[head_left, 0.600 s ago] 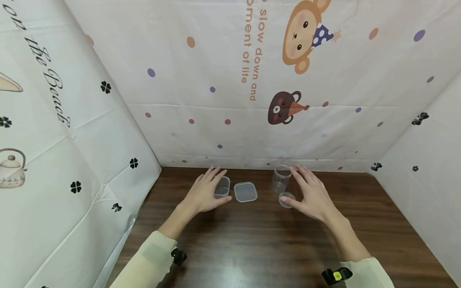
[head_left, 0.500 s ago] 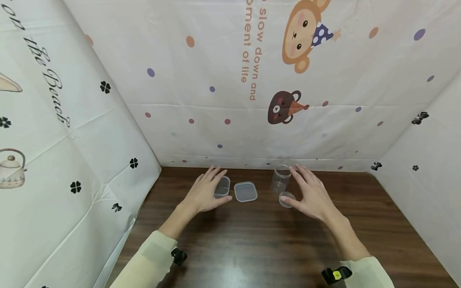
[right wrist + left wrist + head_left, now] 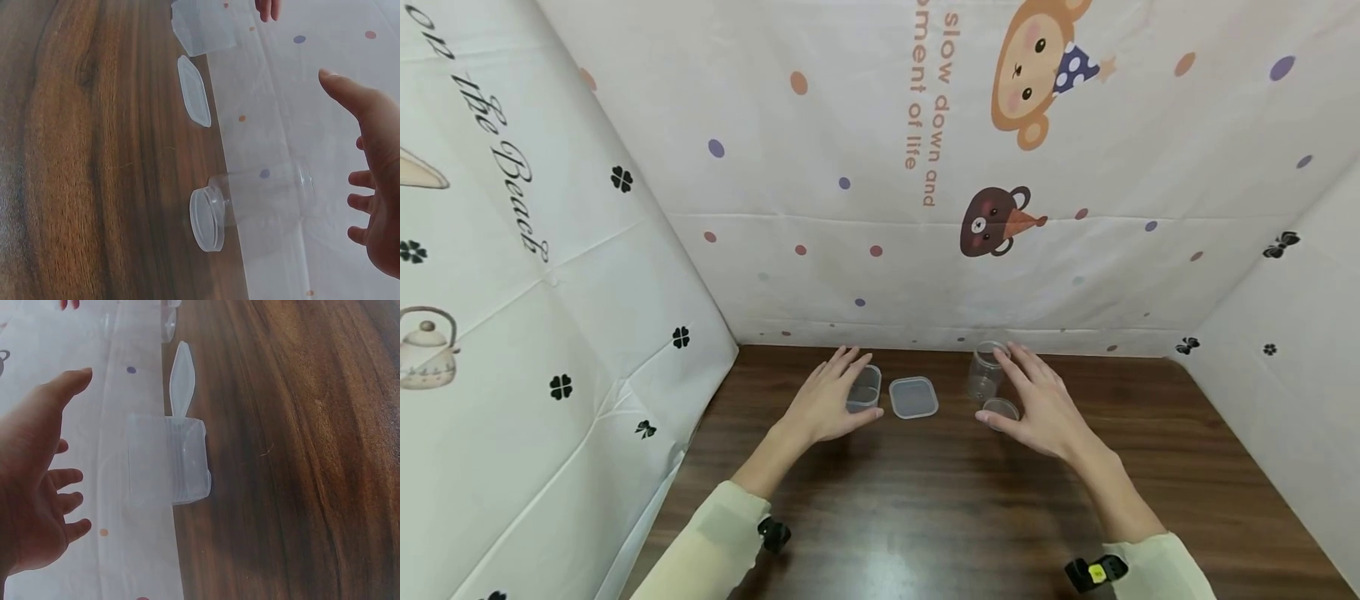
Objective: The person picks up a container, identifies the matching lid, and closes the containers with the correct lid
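Note:
My left hand (image 3: pixel 823 407) hovers with spread fingers over a clear square container (image 3: pixel 867 390), hiding its left part. The left wrist view shows a gap between that hand (image 3: pixel 37 481) and the container's wall (image 3: pixel 190 462). Just right of the container, a flat square lid (image 3: pixel 913 398) lies on the table. Farther right, a tall clear jar (image 3: pixel 983 379) stands upright, with a round lid (image 3: pixel 1006 407) in front of it. Over these two is my right hand (image 3: pixel 1047 408), fingers extended and holding nothing; its thumb covers part of the round lid. The right wrist view has this hand (image 3: pixel 378 187) apart from the jar.
The dark wooden table (image 3: pixel 895 508) meets a white printed cloth (image 3: pixel 820 275) standing behind the containers. More cloth rises along the left (image 3: pixel 580 333) and right (image 3: pixel 1285 417) sides. Each wrist wears a black strapped device.
My right hand has shifted slightly left, its thumb now reaching across the round lid and its fingertips overlapping the jar's rim. The left hand and the containers stay in place.

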`<action>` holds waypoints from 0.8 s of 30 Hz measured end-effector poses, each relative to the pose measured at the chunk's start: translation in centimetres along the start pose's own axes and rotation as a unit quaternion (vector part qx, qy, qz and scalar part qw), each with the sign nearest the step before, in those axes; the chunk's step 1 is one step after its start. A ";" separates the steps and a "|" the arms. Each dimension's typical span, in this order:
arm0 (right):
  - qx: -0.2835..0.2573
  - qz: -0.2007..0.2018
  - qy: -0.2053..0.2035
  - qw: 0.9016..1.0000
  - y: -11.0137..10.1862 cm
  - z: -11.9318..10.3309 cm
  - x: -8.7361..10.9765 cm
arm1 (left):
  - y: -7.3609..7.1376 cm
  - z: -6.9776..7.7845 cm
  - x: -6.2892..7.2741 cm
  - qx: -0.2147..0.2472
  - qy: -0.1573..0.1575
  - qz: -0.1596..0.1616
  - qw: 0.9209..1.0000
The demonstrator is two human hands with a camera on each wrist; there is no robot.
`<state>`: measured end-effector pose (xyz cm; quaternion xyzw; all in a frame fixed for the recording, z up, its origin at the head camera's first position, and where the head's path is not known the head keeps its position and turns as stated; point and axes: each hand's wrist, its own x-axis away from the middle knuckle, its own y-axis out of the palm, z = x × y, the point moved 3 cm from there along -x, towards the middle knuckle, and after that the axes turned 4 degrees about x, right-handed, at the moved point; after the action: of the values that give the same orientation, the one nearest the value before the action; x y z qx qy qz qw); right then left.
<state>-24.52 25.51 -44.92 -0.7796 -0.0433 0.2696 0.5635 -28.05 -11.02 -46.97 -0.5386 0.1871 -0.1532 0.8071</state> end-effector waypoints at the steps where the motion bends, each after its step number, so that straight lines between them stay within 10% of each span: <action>1: 0.000 -0.001 -0.002 1.000 0.0 0.0 -0.1 | 0.0 0.0 -0.1 -0.003 -0.002 0.000 1.000; 24: -0.004 -0.002 -0.016 1.000 0.6 -0.4 -0.6 | 0.4 0.8 -0.6 -0.006 -0.008 0.004 1.000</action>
<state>-24.97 24.76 -45.14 -0.7772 -0.0549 0.2806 0.5606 -28.25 -9.96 -47.00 -0.5438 0.1837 -0.1446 0.8060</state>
